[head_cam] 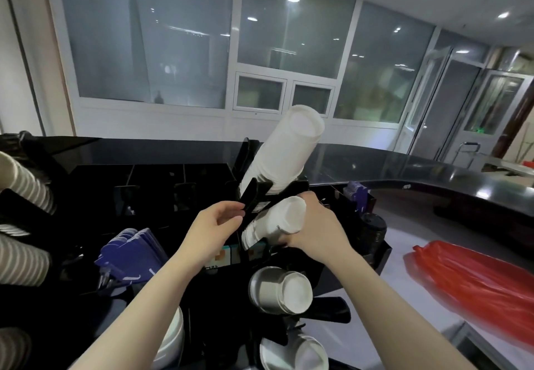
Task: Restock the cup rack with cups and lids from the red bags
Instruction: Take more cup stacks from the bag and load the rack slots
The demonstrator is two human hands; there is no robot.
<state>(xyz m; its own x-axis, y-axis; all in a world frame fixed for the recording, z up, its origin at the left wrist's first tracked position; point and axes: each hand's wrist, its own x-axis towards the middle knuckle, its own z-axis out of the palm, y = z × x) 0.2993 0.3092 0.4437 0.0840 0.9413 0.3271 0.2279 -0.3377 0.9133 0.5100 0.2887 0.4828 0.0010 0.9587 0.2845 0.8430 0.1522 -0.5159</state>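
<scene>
- Nearest, right hand (pixel 316 226) grips the short white paper-cup stack (pixel 276 225), its long axis running leftward and down into the black rack (pixel 254 199).
- Left hand (pixel 215 226), fingers loosely curled, touches that black rack just left of the stack.

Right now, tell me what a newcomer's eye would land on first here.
First, the tall stack of white cups sticking up at a slant from the black cup rack in the middle. Just below it, the right hand grips a shorter stack of white cups at the rack, while the left hand touches a black rack arm. At the right edge, a red bag lies on the pale counter.
</scene>
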